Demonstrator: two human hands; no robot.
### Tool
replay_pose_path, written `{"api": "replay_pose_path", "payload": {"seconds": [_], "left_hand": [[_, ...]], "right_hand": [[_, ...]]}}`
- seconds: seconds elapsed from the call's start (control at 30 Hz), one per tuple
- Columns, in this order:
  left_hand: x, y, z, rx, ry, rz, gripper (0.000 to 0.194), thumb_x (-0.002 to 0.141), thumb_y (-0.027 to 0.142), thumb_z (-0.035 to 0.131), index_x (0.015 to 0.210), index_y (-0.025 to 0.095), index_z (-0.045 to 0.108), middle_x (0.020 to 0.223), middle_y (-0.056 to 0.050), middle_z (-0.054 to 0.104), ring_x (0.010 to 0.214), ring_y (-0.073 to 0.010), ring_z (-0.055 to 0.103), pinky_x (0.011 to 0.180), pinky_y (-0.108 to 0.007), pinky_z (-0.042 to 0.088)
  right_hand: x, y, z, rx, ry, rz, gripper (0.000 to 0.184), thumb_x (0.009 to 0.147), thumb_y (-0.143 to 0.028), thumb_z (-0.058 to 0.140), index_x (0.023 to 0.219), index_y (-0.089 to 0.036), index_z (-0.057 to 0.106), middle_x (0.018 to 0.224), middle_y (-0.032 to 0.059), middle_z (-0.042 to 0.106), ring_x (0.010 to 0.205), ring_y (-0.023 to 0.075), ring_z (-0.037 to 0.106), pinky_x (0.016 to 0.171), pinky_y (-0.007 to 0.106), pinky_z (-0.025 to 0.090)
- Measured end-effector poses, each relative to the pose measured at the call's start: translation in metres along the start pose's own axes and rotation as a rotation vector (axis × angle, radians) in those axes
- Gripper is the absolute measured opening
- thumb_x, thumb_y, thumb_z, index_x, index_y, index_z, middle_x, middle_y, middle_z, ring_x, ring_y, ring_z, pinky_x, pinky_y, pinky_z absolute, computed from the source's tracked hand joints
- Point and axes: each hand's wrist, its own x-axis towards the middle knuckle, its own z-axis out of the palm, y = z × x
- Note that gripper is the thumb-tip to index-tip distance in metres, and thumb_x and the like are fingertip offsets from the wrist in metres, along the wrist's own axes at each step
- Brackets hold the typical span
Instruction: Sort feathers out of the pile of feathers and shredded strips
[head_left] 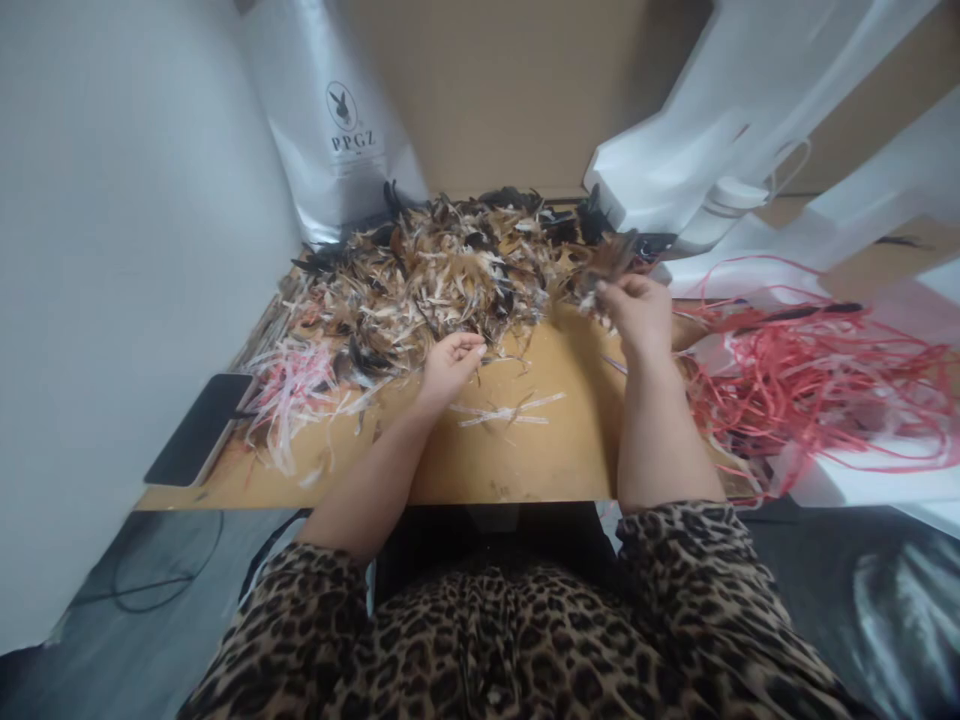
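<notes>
A tan table (525,450) stands against a cardboard wall, its far half heaped with feathers (442,275). The right hand (637,312) pinches a small feather bunch (604,265). The left hand (450,365), fingers curled closed, touches the heap's near edge. Red cord (810,385) crowds the right; the near middle is bare.

Single head view, looking forward and down over tabletop (525,440), close above hands; wide-angle, edges bowed.
</notes>
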Motion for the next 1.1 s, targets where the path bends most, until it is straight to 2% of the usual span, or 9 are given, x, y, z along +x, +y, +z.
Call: {"api": "replay_pose_path", "payload": {"seconds": [0.13, 0.2, 0.4, 0.57, 0.7, 0.8, 0.9, 1.0, 1.1], "left_hand": [[-0.001, 0.0, 0.0, 0.021, -0.009, -0.004, 0.022, 0.069, 0.028, 0.073, 0.085, 0.014, 0.066, 0.058, 0.001, 0.061, 0.052, -0.0088, 0.054, 0.052, -0.021, 0.042], [-0.001, 0.001, 0.0, 0.022, -0.013, -0.005, 0.021, 0.069, 0.028, 0.073, 0.084, 0.015, 0.067, 0.057, 0.001, 0.061, 0.051, -0.0089, 0.054, 0.052, -0.021, 0.042], [0.0, 0.001, -0.001, 0.007, -0.019, 0.0, 0.017, 0.068, 0.027, 0.073, 0.079, 0.015, 0.067, 0.058, 0.001, 0.062, 0.051, -0.0087, 0.055, 0.051, -0.021, 0.042], [0.0, -0.002, -0.001, 0.011, -0.031, -0.006, 0.019, 0.068, 0.029, 0.073, 0.079, 0.015, 0.067, 0.058, 0.001, 0.062, 0.052, -0.0091, 0.056, 0.051, -0.021, 0.042], [0.0, -0.001, -0.001, 0.017, -0.022, -0.014, 0.02, 0.067, 0.029, 0.074, 0.079, 0.015, 0.067, 0.057, 0.0, 0.062, 0.051, -0.0092, 0.055, 0.051, -0.021, 0.042], [0.0, 0.001, -0.001, 0.011, -0.013, -0.024, 0.019, 0.067, 0.028, 0.074, 0.079, 0.015, 0.067, 0.055, 0.001, 0.061, 0.05, -0.0092, 0.055, 0.05, -0.02, 0.041], [0.0, 0.003, -0.002, 0.012, -0.007, -0.009, 0.017, 0.067, 0.026, 0.073, 0.079, 0.015, 0.068, 0.055, 0.001, 0.062, 0.051, -0.0092, 0.055, 0.051, -0.021, 0.041], [0.0, 0.003, -0.002, 0.014, -0.004, -0.003, 0.016, 0.068, 0.025, 0.073, 0.079, 0.015, 0.068, 0.061, -0.001, 0.065, 0.052, -0.0097, 0.056, 0.053, -0.022, 0.043], [-0.001, 0.004, -0.002, 0.019, 0.003, 0.003, 0.015, 0.069, 0.024, 0.071, 0.08, 0.015, 0.068, 0.064, -0.002, 0.065, 0.053, -0.01, 0.056, 0.055, -0.023, 0.044]], "right_hand": [[0.023, 0.027, -0.03, -0.227, 0.149, 0.124, 0.017, 0.068, -0.022, 0.065, 0.056, -0.017, 0.053, 0.049, -0.0028, 0.049, 0.045, 0.0089, 0.039, 0.049, 0.026, 0.033], [0.026, 0.037, -0.036, -0.31, 0.132, 0.167, 0.014, 0.068, -0.022, 0.064, 0.058, -0.016, 0.056, 0.05, -0.002, 0.051, 0.046, 0.0101, 0.041, 0.051, 0.028, 0.035], [0.025, 0.049, -0.037, -0.634, 0.079, 0.169, 0.021, 0.07, -0.032, 0.063, 0.056, -0.017, 0.058, 0.05, 0.0019, 0.052, 0.054, 0.0163, 0.05, 0.059, 0.032, 0.041], [0.023, 0.053, -0.034, -0.8, 0.025, 0.193, 0.023, 0.073, -0.034, 0.058, 0.06, -0.017, 0.062, 0.066, 0.0117, 0.064, 0.07, 0.0251, 0.062, 0.068, 0.037, 0.045], [0.018, 0.054, -0.031, -0.811, 0.141, 0.215, 0.022, 0.07, -0.032, 0.059, 0.082, -0.016, 0.068, 0.087, 0.0146, 0.068, 0.088, 0.03, 0.063, 0.08, 0.045, 0.046], [0.013, 0.05, -0.027, -0.796, 0.279, 0.138, 0.033, 0.069, -0.028, 0.06, 0.099, -0.015, 0.064, 0.105, 0.017, 0.064, 0.103, 0.0325, 0.058, 0.091, 0.054, 0.041], [0.011, 0.043, -0.023, -0.783, 0.365, -0.036, 0.031, 0.076, -0.027, 0.053, 0.104, -0.014, 0.061, 0.115, 0.019, 0.058, 0.113, 0.0335, 0.051, 0.098, 0.058, 0.033], [0.011, 0.041, -0.02, -0.787, 0.344, -0.152, 0.03, 0.082, -0.028, 0.045, 0.103, -0.015, 0.063, 0.109, 0.018, 0.061, 0.11, 0.0328, 0.05, 0.098, 0.057, 0.029], [0.01, 0.045, -0.017, -0.834, 0.221, -0.123, 0.032, 0.083, -0.029, 0.043, 0.098, -0.016, 0.067, 0.099, 0.0162, 0.067, 0.102, 0.0321, 0.052, 0.095, 0.058, 0.029]]}}
